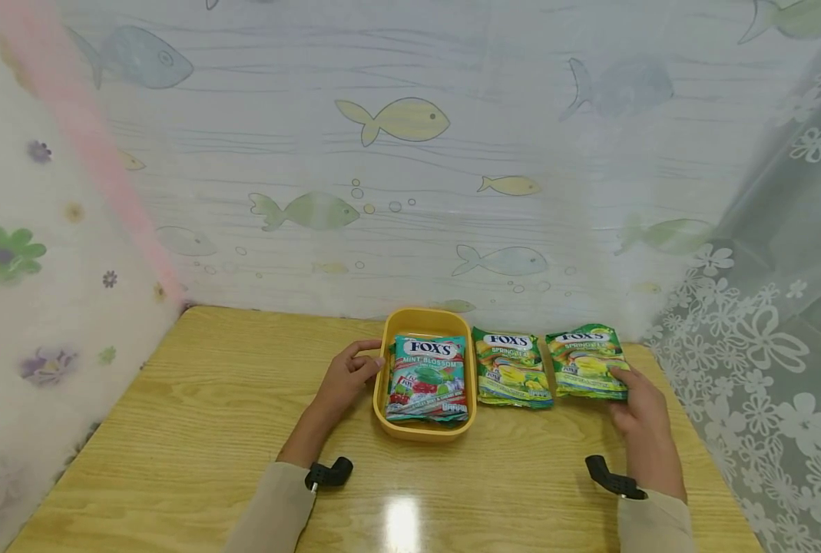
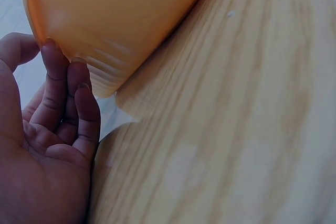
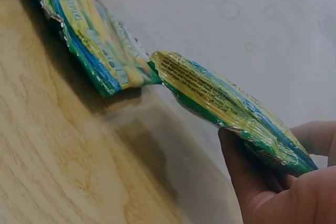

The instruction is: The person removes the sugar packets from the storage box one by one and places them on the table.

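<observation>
My left hand (image 1: 344, 378) pinches the left rim of a yellow plastic tub (image 1: 424, 435), thumb on the rim and fingertips against its outer wall (image 2: 121, 19). In the tub lies a teal Fox's Mint Blossom candy bag (image 1: 426, 378), with more teal wrapper edges showing beneath. At the right, my right hand (image 1: 643, 407) grips a green-and-yellow Fox's Spring Tea candy bag (image 1: 585, 365) by its right edge. The right wrist view shows this bag (image 3: 220, 103) tilted and raised off the table. A second Spring Tea bag (image 1: 514, 372) stands between it and the tub.
The wooden table (image 1: 507, 476) runs up to a fish-print sheet (image 1: 299, 153) behind the tub and bags. A flower-print sheet (image 1: 57, 307) hangs at the left, and a white floral lace curtain (image 1: 763, 369) borders the right edge.
</observation>
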Demonstrator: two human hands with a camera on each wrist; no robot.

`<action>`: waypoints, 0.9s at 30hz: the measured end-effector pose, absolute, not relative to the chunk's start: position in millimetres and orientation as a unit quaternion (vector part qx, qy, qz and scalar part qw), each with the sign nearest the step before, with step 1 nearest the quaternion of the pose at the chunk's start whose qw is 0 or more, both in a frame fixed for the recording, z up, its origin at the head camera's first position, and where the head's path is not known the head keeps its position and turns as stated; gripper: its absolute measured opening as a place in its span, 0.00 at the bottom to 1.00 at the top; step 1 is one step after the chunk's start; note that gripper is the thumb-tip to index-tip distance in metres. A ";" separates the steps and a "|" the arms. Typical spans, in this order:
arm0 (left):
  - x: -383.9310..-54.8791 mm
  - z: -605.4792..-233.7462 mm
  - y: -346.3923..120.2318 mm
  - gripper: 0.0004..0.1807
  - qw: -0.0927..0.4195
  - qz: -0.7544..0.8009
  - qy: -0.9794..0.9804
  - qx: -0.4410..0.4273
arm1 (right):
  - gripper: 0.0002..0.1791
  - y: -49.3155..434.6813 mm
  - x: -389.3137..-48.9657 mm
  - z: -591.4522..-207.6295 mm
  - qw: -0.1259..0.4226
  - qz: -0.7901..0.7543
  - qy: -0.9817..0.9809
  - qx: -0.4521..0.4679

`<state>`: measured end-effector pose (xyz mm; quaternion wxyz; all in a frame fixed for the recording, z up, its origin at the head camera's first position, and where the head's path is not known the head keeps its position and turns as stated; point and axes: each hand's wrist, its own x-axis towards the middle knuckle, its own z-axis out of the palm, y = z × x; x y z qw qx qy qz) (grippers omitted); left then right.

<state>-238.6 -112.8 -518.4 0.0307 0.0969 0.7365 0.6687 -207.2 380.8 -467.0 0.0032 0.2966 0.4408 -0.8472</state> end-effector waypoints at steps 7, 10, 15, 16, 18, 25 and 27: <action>-238.8 -517.6 -113.1 0.22 0.032 0.662 0.742 0.101 | 0.46 380.2 -209.0 -472.8 -0.004 -0.841 0.447 0.306; -238.2 -517.0 -113.0 0.23 0.035 0.664 0.740 0.102 | 0.45 379.8 -209.5 -474.7 -0.003 -0.845 0.437 0.308; -236.5 -515.8 -114.0 0.23 0.035 0.662 0.741 0.105 | 0.44 378.5 -210.0 -479.4 0.001 -0.846 0.440 0.301; -236.2 -515.8 -114.1 0.23 0.035 0.661 0.742 0.105 | 0.44 378.2 -210.0 -480.8 0.002 -0.845 0.441 0.301; -235.4 -515.4 -114.2 0.23 0.034 0.659 0.744 0.104 | 0.43 377.9 -210.2 -483.6 0.004 -0.844 0.444 0.300; -235.3 -513.6 -114.3 0.23 0.032 0.659 0.744 0.101 | 0.43 377.1 -210.9 -487.1 -0.001 -0.837 0.455 0.303; -235.5 -512.6 -114.6 0.22 0.032 0.661 0.743 0.102 | 0.42 377.1 -211.5 -488.2 -0.004 -0.833 0.461 0.308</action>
